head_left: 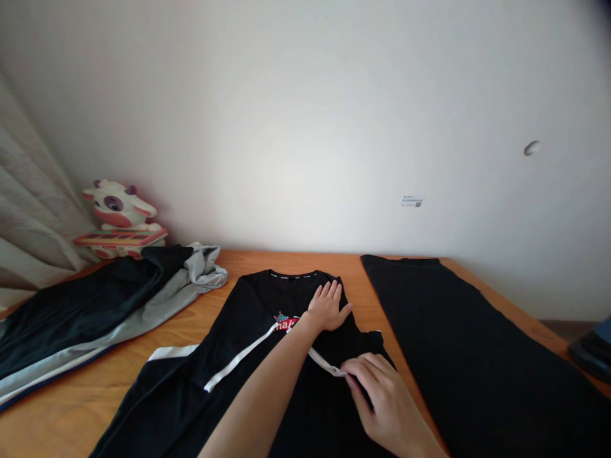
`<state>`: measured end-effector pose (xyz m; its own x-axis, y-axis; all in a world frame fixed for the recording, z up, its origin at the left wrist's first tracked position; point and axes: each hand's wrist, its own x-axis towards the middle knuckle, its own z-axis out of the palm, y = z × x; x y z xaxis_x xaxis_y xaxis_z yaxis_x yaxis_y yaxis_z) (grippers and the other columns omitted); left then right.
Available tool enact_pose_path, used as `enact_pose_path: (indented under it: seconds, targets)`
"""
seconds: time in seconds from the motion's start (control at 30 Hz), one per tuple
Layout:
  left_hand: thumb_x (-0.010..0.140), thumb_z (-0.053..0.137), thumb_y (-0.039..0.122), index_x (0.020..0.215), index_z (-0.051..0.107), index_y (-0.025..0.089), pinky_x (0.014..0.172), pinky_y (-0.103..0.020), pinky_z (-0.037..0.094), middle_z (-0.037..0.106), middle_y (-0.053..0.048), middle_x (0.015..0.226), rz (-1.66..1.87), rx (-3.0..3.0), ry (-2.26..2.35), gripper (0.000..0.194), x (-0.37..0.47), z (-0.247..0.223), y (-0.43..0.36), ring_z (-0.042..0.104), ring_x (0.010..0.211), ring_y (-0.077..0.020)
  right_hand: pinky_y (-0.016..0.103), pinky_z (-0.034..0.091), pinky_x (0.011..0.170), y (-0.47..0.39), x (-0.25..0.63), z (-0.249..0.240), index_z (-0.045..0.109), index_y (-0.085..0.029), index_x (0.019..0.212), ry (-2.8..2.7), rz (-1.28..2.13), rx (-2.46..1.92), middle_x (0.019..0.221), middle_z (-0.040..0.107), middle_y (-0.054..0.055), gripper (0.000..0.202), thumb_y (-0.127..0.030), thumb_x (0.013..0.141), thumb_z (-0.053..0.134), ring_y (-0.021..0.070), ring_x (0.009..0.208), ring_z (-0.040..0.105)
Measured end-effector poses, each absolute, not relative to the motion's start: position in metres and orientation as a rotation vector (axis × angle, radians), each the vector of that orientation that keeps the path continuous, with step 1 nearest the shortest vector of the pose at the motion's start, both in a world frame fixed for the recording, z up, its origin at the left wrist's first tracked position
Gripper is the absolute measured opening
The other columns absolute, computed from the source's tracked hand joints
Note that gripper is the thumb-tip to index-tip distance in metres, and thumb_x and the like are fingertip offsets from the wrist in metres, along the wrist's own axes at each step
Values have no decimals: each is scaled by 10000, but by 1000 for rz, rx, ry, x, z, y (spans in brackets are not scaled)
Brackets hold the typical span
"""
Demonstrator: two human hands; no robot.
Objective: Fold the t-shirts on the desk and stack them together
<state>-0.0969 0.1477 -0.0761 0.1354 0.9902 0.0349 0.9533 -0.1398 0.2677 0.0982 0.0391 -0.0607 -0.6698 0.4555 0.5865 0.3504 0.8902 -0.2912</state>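
- Black shirt [291, 294] mid-tabletop [119, 401], sleeves laid inward.
- Your left hand [329, 306] is flat, empty, at its far right shoulder, probably steadying cloth.
- Your right hand [382, 394], near right, pinches white sleeve trim [327, 365], likely straightening it.
- Red print [285, 324] partly covered; wall label [412, 201] illegible.

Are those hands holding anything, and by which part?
The right hand pinches the black shirt by the white edging of a sleeve; the left hand lies flat on the shirt, gripping nothing.
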Motion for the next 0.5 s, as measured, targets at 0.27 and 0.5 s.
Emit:
enact_pose_path:
  seconds: [0.27,0.5]
  targets:
    - [996,399,586,1560,406,101,1275,-511,172,333,-168,1669,391,2161,2032,744,-96,-79,175,254,1560,-348,335,468,691,41,99,-63,541,-241,1002,-2344,260,-610,916,685,28,204,-60,956,457,188,779,632]
    - [1002,474,395,1304,644,103,1100,-497,411,632,-211,1345,639,1921,2303,454,-94,-71,169,544,1299,-365,330,495,701,42,98,-63,528,-238,1021,-2293,246,-585,917,694,29,199,-61,963,458,185,790,650]
